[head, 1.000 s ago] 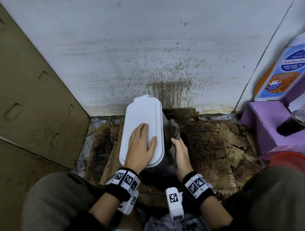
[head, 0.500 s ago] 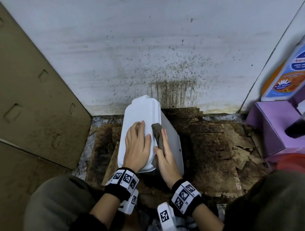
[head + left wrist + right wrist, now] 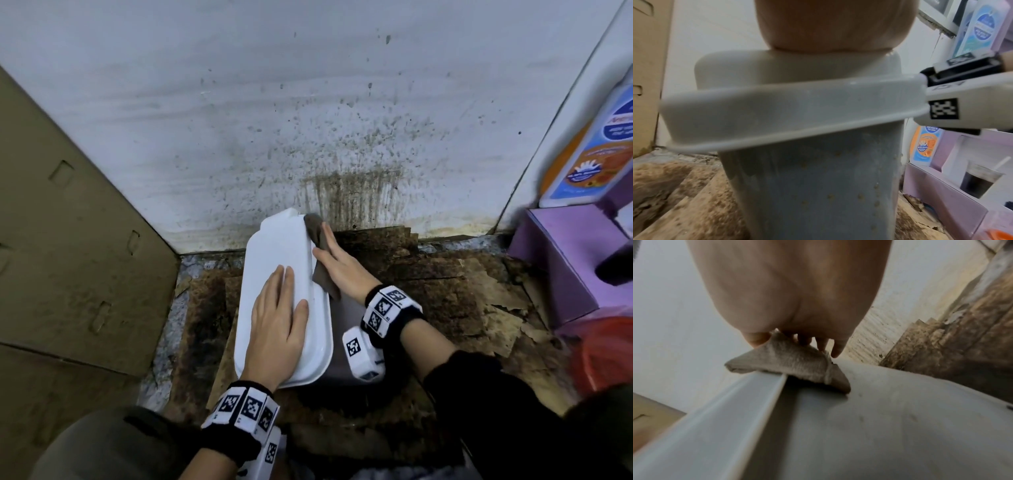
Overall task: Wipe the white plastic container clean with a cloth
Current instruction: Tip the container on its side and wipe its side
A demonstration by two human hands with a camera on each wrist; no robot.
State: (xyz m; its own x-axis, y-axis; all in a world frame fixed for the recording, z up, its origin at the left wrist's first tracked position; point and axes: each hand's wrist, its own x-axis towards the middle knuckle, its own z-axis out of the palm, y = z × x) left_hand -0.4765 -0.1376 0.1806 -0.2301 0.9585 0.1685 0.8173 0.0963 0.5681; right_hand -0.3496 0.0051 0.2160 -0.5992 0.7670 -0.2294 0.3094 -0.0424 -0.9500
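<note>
A tall white plastic container (image 3: 274, 246) with a lid stands on stained cardboard near the wall; its speckled side (image 3: 813, 186) fills the left wrist view. My left hand (image 3: 277, 308) lies flat on the lid, fingers straight, steadying it. My right hand (image 3: 337, 263) presses a folded brown cloth (image 3: 317, 240) against the lid's right edge and the side below it, toward the far end. In the right wrist view the cloth (image 3: 789, 366) sits under my fingertips (image 3: 835, 350) on the container's rim (image 3: 725, 410).
A spattered white wall (image 3: 308, 120) rises just behind the container. A cardboard panel (image 3: 68, 240) leans at left. At right stand a purple box (image 3: 565, 267), an orange-and-blue soap bottle (image 3: 596, 154) and a red object (image 3: 606, 353). Torn dirty cardboard (image 3: 462, 301) covers the floor.
My right hand with the cloth has slid along the container's right edge from the near end toward the far end by the wall. The left hand has stayed on the lid.
</note>
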